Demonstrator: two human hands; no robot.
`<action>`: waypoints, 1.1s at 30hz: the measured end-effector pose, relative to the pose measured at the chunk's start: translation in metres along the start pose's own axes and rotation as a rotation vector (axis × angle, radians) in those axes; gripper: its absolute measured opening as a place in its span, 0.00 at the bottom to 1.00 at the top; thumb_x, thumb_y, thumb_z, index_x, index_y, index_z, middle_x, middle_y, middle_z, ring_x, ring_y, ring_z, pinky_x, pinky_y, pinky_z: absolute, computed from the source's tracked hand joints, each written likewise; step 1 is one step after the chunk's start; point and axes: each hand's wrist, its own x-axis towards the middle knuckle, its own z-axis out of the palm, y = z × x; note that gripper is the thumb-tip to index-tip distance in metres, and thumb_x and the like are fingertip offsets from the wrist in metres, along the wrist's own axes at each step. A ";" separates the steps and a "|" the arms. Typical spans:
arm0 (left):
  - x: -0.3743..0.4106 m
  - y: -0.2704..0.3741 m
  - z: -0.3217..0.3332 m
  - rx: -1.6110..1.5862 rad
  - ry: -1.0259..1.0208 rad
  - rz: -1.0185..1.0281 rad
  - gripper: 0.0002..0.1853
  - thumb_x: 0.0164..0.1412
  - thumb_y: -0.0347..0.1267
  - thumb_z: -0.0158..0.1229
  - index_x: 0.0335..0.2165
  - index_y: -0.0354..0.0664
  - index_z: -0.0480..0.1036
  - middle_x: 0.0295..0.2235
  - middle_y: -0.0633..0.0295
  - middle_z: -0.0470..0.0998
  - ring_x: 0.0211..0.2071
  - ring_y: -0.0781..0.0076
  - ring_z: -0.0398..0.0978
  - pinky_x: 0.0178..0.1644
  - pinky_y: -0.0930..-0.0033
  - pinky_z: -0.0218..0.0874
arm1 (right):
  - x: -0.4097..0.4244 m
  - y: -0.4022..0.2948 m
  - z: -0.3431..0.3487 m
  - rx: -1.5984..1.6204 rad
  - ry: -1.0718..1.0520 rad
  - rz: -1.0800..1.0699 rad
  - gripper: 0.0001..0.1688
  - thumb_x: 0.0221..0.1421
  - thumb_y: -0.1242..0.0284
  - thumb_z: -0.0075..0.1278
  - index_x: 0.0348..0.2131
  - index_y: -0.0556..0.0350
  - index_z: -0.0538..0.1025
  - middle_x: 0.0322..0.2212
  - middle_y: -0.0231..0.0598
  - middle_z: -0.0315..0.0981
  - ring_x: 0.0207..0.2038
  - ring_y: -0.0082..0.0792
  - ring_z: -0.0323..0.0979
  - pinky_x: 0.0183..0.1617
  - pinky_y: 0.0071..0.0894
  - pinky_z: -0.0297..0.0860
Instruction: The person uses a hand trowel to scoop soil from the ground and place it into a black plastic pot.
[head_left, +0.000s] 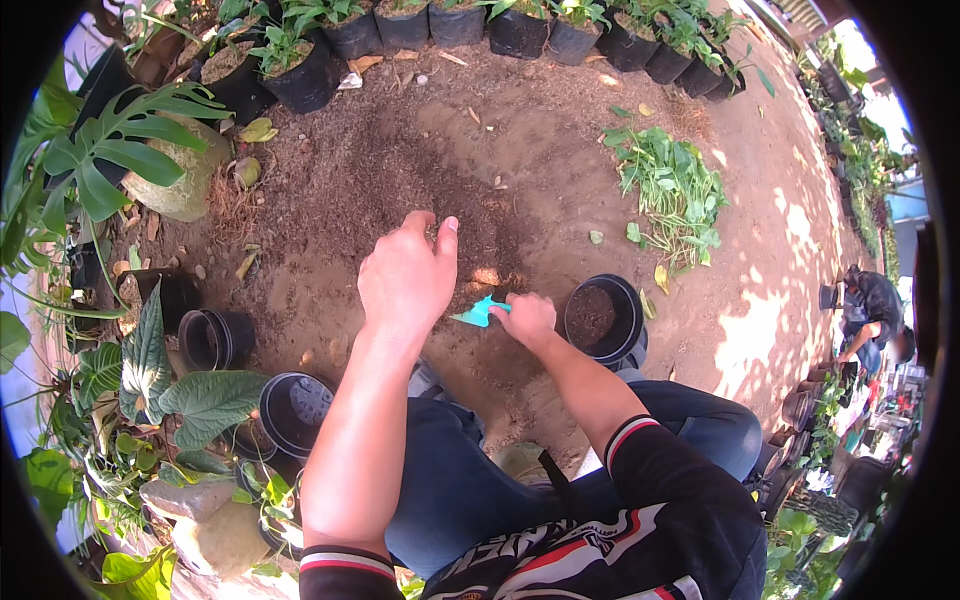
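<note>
My right hand is closed around the handle of a small turquoise hand trowel, whose blade points left just above the soil. To the left and farther forward, my left hand is held over the dark loose soil, thumb and a finger apart, with nothing visible in it; its underside is hidden. Right of my right hand stands a black plastic pot partly filled with soil. A pile of leafy green cuttings lies on the ground beyond that pot.
Black grow bags with plants form a curved row at the far side. Left are a large stone, stacked pots, an empty black pot and broad-leaved plants. Another person bends over at far right.
</note>
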 end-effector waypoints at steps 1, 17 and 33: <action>0.001 -0.001 0.001 0.008 -0.003 -0.005 0.19 0.54 0.44 0.45 0.36 0.42 0.70 0.28 0.53 0.75 0.33 0.55 0.72 0.38 0.60 0.61 | -0.001 0.000 -0.002 0.006 0.012 -0.005 0.25 0.46 0.47 0.41 0.24 0.47 0.74 0.21 0.39 0.72 0.31 0.39 0.69 0.37 0.39 0.62; 0.001 0.007 0.005 0.056 0.000 -0.028 0.18 0.53 0.46 0.45 0.35 0.46 0.71 0.29 0.56 0.75 0.35 0.57 0.71 0.39 0.60 0.61 | -0.024 0.016 -0.078 -0.002 0.057 -0.098 0.25 0.46 0.47 0.40 0.25 0.47 0.74 0.23 0.37 0.71 0.33 0.35 0.68 0.38 0.36 0.62; -0.005 0.020 0.010 0.114 -0.048 0.013 0.21 0.53 0.46 0.44 0.38 0.44 0.70 0.34 0.52 0.73 0.39 0.56 0.70 0.43 0.61 0.59 | -0.087 0.153 -0.198 -0.056 0.051 -0.026 0.28 0.43 0.43 0.42 0.28 0.45 0.75 0.23 0.41 0.72 0.31 0.43 0.69 0.34 0.39 0.64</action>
